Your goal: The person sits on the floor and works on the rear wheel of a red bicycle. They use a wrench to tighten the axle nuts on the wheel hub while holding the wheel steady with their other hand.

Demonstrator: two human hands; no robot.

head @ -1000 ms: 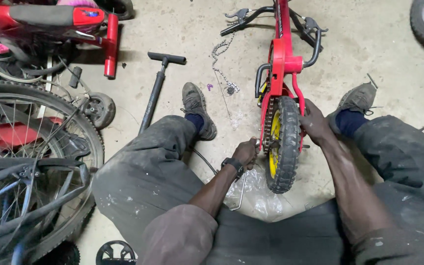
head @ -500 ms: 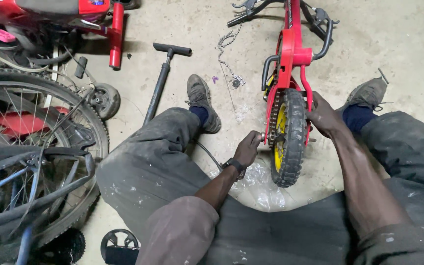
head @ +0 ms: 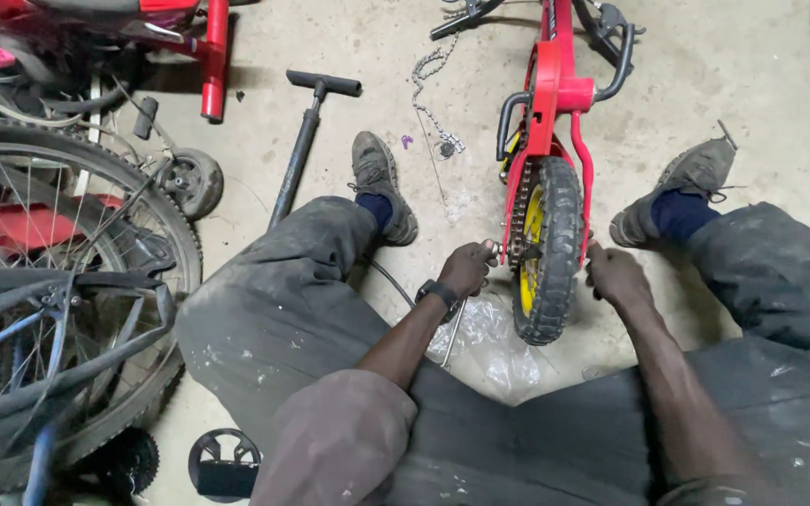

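Left hand (head: 469,269) has shifted from the small black knobbly rear tyre (head: 555,253) onto the axle nut, fingers pinching it; right hand (head: 616,276) stays closed on the opposite axle end.

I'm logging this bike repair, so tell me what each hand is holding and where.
Both hands grip the small wheel at its axle: the left hand on the chain-side end, the right hand on the opposite end. Any tool can't be told.

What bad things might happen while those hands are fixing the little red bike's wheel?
The left hand sits at the axle beside the chain, so fingers might get pinched if the wheel turns. The right hand presses the other side; the upside-down bike might tip. The loose chain on the floor could snag a shoe.
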